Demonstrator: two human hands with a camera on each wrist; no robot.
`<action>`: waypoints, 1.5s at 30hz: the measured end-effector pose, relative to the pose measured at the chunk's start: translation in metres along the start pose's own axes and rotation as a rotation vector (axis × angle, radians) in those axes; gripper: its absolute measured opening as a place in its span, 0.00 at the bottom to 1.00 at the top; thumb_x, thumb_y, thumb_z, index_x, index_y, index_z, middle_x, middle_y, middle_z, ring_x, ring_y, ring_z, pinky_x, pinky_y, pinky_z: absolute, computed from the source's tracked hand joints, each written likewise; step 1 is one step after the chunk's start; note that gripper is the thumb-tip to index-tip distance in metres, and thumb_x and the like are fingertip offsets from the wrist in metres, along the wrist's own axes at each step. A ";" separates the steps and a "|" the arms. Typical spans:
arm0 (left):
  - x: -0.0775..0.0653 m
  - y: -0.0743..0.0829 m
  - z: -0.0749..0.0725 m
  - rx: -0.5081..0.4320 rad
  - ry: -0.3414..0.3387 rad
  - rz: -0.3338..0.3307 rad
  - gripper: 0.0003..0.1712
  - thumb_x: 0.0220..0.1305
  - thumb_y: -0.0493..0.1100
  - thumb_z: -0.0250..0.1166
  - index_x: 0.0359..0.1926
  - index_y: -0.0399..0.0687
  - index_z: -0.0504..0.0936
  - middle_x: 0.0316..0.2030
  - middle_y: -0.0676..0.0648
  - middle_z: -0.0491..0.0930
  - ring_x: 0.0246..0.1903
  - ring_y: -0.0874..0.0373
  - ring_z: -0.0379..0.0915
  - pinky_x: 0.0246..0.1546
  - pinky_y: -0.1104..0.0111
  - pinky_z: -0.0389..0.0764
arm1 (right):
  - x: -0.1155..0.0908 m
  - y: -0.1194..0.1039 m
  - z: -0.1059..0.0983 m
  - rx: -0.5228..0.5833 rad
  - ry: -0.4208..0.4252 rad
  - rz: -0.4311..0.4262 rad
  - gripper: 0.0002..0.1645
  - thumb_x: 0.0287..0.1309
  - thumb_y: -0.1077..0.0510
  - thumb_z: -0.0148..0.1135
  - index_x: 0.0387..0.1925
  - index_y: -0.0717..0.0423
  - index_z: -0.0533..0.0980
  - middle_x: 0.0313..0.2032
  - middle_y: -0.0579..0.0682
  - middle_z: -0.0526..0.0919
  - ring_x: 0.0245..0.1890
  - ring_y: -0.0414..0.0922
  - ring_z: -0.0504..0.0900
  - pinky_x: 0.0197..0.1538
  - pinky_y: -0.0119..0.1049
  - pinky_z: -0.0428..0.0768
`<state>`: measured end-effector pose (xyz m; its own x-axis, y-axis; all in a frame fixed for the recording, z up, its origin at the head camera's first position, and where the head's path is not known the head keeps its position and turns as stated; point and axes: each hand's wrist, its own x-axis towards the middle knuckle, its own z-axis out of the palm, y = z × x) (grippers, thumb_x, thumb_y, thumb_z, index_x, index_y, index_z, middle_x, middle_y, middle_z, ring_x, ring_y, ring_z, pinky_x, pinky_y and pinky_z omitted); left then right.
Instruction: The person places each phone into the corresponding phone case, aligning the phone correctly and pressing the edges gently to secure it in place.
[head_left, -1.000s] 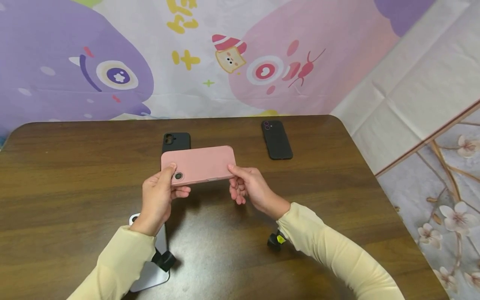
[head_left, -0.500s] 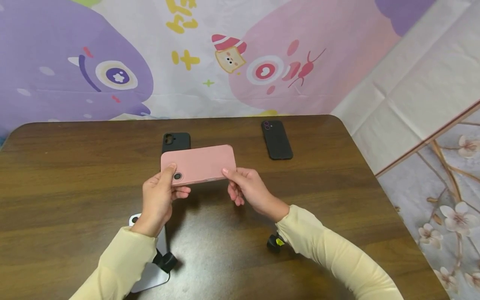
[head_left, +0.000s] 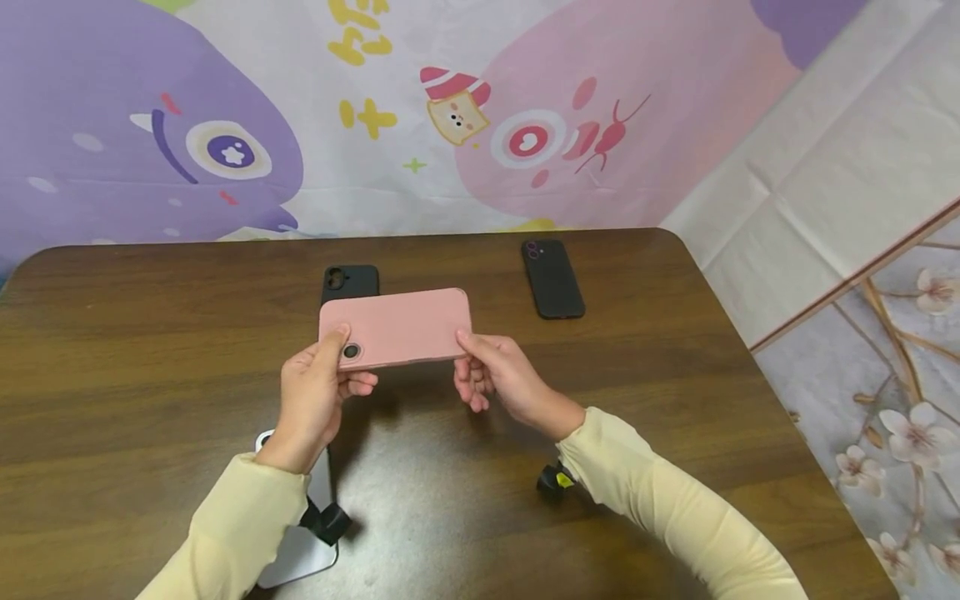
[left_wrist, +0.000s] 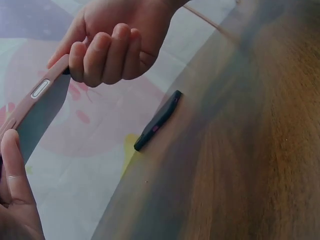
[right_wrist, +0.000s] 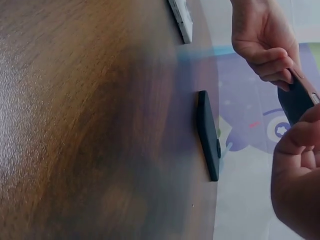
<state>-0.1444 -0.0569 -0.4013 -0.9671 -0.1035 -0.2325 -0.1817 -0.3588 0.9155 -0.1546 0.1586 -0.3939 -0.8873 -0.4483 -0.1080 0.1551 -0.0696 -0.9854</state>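
Observation:
A phone in a pink case [head_left: 401,325] is held level above the table, its back and round camera lens facing up. My left hand [head_left: 311,400] grips its left end, thumb on the back beside the lens and fingers underneath. At the right end, my right hand [head_left: 510,379] pinches the near corner, thumb on top and the other fingers curled below. From the left wrist view, the pink edge with a side button [left_wrist: 41,88] shows, and the phone's dark face [left_wrist: 47,117] points downward. Beyond the held phone lies a black phone case [head_left: 360,282], partly hidden by it.
A black phone [head_left: 555,283] lies at the back right of the brown table [head_left: 637,350]. Under my left forearm is a silver phone [head_left: 300,554], partly covered by the sleeve and wrist camera. A cartoon-printed cloth [head_left: 390,192] hangs behind the table's far edge.
My right thumb slid inward along the pink-cased phone, then back out to its right end. The phone tilted slightly, showing less of its near edge. The left hand keeps its grip.

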 end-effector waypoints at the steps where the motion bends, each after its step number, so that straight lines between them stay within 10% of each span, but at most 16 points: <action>1: 0.000 0.000 -0.001 0.001 -0.009 -0.003 0.17 0.69 0.49 0.54 0.26 0.45 0.78 0.13 0.53 0.81 0.12 0.65 0.76 0.15 0.76 0.78 | 0.000 0.000 0.000 0.007 -0.006 -0.002 0.27 0.70 0.51 0.39 0.16 0.56 0.67 0.11 0.43 0.73 0.09 0.37 0.68 0.13 0.25 0.67; 10: -0.002 0.005 -0.002 -0.026 -0.054 0.022 0.18 0.69 0.48 0.53 0.23 0.47 0.79 0.13 0.52 0.81 0.11 0.64 0.76 0.15 0.76 0.79 | 0.000 0.000 -0.003 0.094 -0.095 -0.033 0.24 0.71 0.52 0.38 0.23 0.56 0.73 0.16 0.45 0.79 0.13 0.37 0.73 0.17 0.25 0.70; 20: -0.003 0.006 -0.003 -0.013 -0.071 0.001 0.19 0.70 0.48 0.51 0.24 0.47 0.78 0.13 0.52 0.81 0.12 0.65 0.76 0.16 0.77 0.79 | 0.003 -0.005 -0.006 0.313 -0.179 -0.054 0.12 0.70 0.58 0.46 0.44 0.61 0.72 0.39 0.51 0.86 0.40 0.45 0.85 0.47 0.36 0.83; 28: -0.002 0.007 -0.007 0.029 -0.132 0.045 0.18 0.69 0.50 0.53 0.26 0.45 0.77 0.15 0.53 0.82 0.15 0.64 0.79 0.20 0.75 0.82 | -0.001 -0.005 -0.003 0.375 -0.126 -0.007 0.10 0.69 0.61 0.45 0.43 0.62 0.72 0.37 0.52 0.86 0.39 0.45 0.86 0.46 0.37 0.84; 37: -0.005 0.005 -0.001 0.031 -0.355 -0.087 0.06 0.67 0.45 0.57 0.34 0.52 0.79 0.24 0.54 0.84 0.24 0.63 0.81 0.28 0.70 0.84 | -0.001 -0.004 -0.001 0.423 -0.068 0.015 0.11 0.70 0.61 0.43 0.41 0.60 0.73 0.36 0.53 0.87 0.38 0.45 0.86 0.46 0.36 0.84; 45: -0.004 -0.002 0.007 0.001 -0.390 0.044 0.08 0.63 0.32 0.59 0.34 0.50 0.80 0.25 0.53 0.85 0.24 0.64 0.81 0.28 0.74 0.84 | 0.000 -0.004 0.002 0.430 -0.082 0.034 0.11 0.71 0.62 0.41 0.41 0.61 0.71 0.35 0.53 0.87 0.38 0.44 0.86 0.47 0.35 0.83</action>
<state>-0.1411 -0.0497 -0.3998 -0.9691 0.2414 -0.0505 -0.1381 -0.3615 0.9221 -0.1541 0.1575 -0.3901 -0.8439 -0.5247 -0.1119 0.3660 -0.4105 -0.8352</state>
